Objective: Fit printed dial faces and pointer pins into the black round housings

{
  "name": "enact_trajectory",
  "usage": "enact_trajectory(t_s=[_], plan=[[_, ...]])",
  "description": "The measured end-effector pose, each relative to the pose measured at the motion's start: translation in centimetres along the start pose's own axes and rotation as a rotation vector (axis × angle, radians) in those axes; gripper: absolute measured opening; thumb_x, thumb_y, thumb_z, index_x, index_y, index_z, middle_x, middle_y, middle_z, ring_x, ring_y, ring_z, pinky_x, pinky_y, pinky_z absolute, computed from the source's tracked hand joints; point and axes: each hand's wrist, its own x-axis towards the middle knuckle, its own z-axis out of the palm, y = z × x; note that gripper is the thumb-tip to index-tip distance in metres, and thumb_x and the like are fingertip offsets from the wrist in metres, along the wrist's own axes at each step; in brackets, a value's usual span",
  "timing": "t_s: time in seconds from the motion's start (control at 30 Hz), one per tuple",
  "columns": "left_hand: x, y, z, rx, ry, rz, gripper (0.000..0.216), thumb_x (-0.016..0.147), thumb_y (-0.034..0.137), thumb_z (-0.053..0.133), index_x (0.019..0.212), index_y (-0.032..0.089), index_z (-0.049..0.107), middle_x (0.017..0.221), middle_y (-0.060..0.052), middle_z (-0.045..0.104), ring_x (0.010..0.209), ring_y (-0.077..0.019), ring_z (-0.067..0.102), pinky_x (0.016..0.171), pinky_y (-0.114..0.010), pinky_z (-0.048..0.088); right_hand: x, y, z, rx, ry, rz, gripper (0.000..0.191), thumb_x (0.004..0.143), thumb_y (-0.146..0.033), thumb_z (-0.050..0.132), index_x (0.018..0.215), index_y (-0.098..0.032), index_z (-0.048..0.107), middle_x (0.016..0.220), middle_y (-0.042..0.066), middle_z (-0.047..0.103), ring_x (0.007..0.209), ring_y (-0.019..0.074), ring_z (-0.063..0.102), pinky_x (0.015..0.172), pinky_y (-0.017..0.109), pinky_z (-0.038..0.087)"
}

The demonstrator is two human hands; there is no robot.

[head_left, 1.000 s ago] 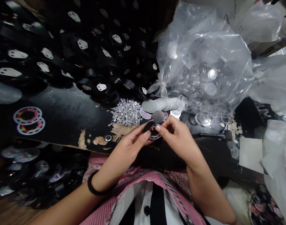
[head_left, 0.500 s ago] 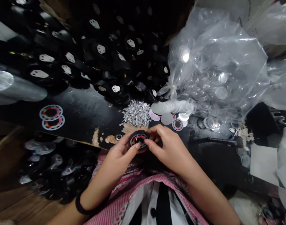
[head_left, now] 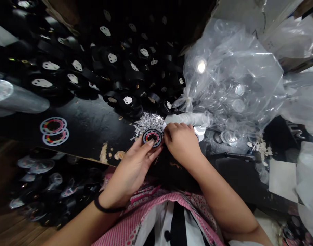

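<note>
My left hand (head_left: 139,156) grips a small round black gauge (head_left: 156,136), its thumb lying on the printed dial face. My right hand (head_left: 182,142) is just right of the gauge, back of the hand up and fingers curled in; whatever its fingertips hold is hidden. Behind the gauge lies a heap of small white gauge needles (head_left: 147,121). A fanned row of pale grey discs (head_left: 184,118) runs behind my right hand, which covers the loose dials there. Two overlapping printed dials (head_left: 53,125) rest on the table to the left.
Black gauge housings (head_left: 128,75) are piled at the back. A knotted clear plastic bag (head_left: 233,75) of clear covers stands at the back right. A black tool (head_left: 239,156) and a white card (head_left: 283,179) lie right. More gauges (head_left: 43,191) are below the table's left edge.
Both hands have moved forward, taking the gauge to the near edge of the needle heap. My right hand has left the dial face, turned over and now covers the loose dials.
</note>
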Motion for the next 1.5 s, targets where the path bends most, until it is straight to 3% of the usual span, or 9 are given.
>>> enact_trajectory(t_s=[0.17,0.37,0.63,0.83,1.0,1.13,1.23,1.37,1.5], plan=[[0.0,1.5,-1.4,-0.002,0.013,0.067,0.021,0.087,0.026,0.072,0.108,0.022,0.074,0.118,-0.005,0.076,0.119,-0.0235,0.066,0.109,-0.037,0.048,0.5,-0.9,0.4,-0.102,-0.011,-0.027,0.020,0.097,-0.024,0.047,0.098,-0.014,0.064,0.094,0.014,0.073,0.091,0.0314,0.064,0.076,0.041,0.038],[-0.4,1.5,-2.4,-0.017,0.050,0.042,0.013,0.086,0.024,0.072,0.099,0.021,0.074,0.105,-0.004,0.079,0.104,-0.0222,0.073,0.099,-0.035,0.056,0.8,-1.3,0.8,-0.123,-0.028,-0.040,0.022,0.097,-0.021,0.042,0.098,-0.012,0.063,0.092,0.016,0.072,0.089,0.0304,0.065,0.075,0.040,0.037],[-0.7,1.2,-1.7,-0.079,0.025,-0.066,0.013,0.090,0.029,0.068,0.103,0.027,0.068,0.116,-0.003,0.076,0.105,-0.0231,0.074,0.097,-0.042,0.056,-0.1,-0.7,0.5,0.100,-0.027,0.039,0.016,0.096,-0.026,0.051,0.092,-0.017,0.065,0.092,0.008,0.074,0.092,0.0257,0.065,0.080,0.037,0.036],[-0.5,1.0,-1.5,-0.054,0.053,0.021,0.015,0.089,0.026,0.069,0.103,0.023,0.068,0.109,-0.005,0.078,0.105,-0.0225,0.073,0.100,-0.040,0.055,0.0,-0.6,0.7,-0.010,-0.010,0.016,0.018,0.097,-0.025,0.049,0.097,-0.016,0.064,0.096,0.011,0.073,0.093,0.0282,0.064,0.080,0.039,0.037],[-0.7,0.8,-1.7,-0.050,0.097,-0.006,0.018,0.087,0.027,0.071,0.104,0.024,0.067,0.109,-0.003,0.078,0.100,-0.0210,0.075,0.094,-0.037,0.057,0.6,-1.3,1.0,-0.084,-0.010,-0.037,0.020,0.097,-0.021,0.046,0.097,-0.013,0.064,0.094,0.015,0.072,0.089,0.0301,0.065,0.078,0.041,0.038],[-0.7,1.4,-1.1,-0.170,0.033,-0.122,0.011,0.092,0.028,0.065,0.102,0.026,0.068,0.113,-0.002,0.077,0.100,-0.0220,0.075,0.095,-0.041,0.058,0.1,-1.1,0.6,0.208,-0.009,-0.011,0.011,0.092,-0.021,0.055,0.090,-0.017,0.065,0.089,0.008,0.073,0.087,0.0254,0.066,0.080,0.038,0.040],[-0.5,1.7,-0.5,-0.242,-0.016,-0.180,0.011,0.095,0.024,0.059,0.096,0.022,0.070,0.107,-0.004,0.078,0.102,-0.0215,0.074,0.100,-0.041,0.056,-1.1,-0.6,0.4,0.458,0.071,-0.010,0.005,0.089,-0.018,0.060,0.087,-0.019,0.064,0.090,0.004,0.073,0.089,0.0213,0.064,0.084,0.035,0.042],[-0.6,1.3,0.3,-0.216,0.026,-0.117,0.012,0.093,0.022,0.060,0.089,0.018,0.070,0.106,-0.011,0.079,0.108,-0.0226,0.073,0.100,-0.037,0.056,-2.7,0.2,0.1,0.553,0.160,-0.011,0.003,0.090,-0.020,0.061,0.089,-0.019,0.063,0.095,0.006,0.069,0.095,0.0219,0.061,0.086,0.035,0.043],[-1.1,0.2,0.9,-0.117,0.040,0.050,0.016,0.086,0.024,0.071,0.101,0.020,0.071,0.109,-0.007,0.079,0.107,-0.0250,0.073,0.099,-0.041,0.057,-3.3,0.4,-0.1,0.524,0.142,0.022,0.010,0.089,-0.023,0.065,0.082,-0.019,0.060,0.087,0.004,0.064,0.085,0.0205,0.058,0.077,0.034,0.041]])
